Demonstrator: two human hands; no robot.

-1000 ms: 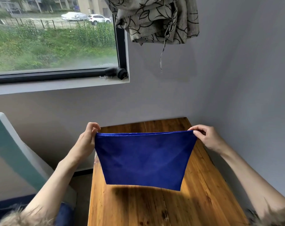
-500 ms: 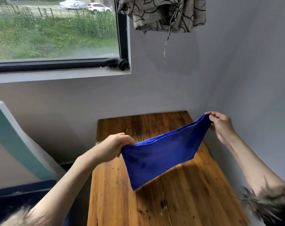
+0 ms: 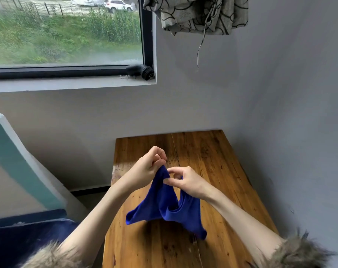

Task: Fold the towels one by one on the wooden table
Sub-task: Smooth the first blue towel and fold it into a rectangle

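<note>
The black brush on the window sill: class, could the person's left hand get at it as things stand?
Probably not at once: the left hand pinches the blue towel over the wooden table. Nothing visibly blocks the black brush, though its reach is uncertain.

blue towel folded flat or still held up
Held up, half-folded: both hands pinch its top corners together, and the blue towel droops above the table.
</note>
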